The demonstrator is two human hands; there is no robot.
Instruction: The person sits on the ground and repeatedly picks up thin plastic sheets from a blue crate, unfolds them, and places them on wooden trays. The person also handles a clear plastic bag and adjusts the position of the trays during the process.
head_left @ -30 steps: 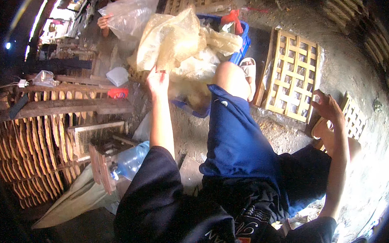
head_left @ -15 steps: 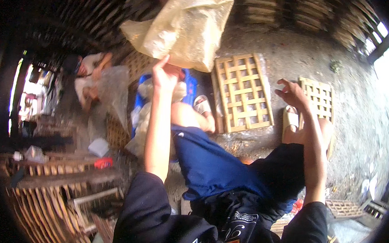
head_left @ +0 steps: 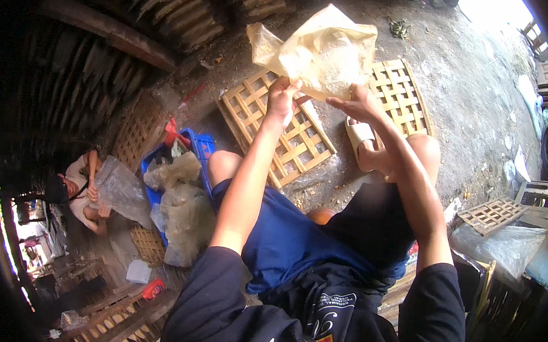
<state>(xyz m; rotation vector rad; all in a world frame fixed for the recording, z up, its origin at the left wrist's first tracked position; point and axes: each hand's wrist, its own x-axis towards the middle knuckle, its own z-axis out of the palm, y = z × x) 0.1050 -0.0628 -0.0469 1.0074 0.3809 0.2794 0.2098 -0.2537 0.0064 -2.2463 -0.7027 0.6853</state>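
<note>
Yellowed plastic bag is pinched at its near edge by left hand and right hand (fingers narrow), apparently for two-sided support.

left hand: grips yellowish plastic bag; right hand: at bag's edge; blue crate: at left

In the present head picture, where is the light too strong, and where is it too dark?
Head view: white glare near the top right; parts of the yellowish plastic bag look washed out; deep shadow along the left side; left corners black.
</note>
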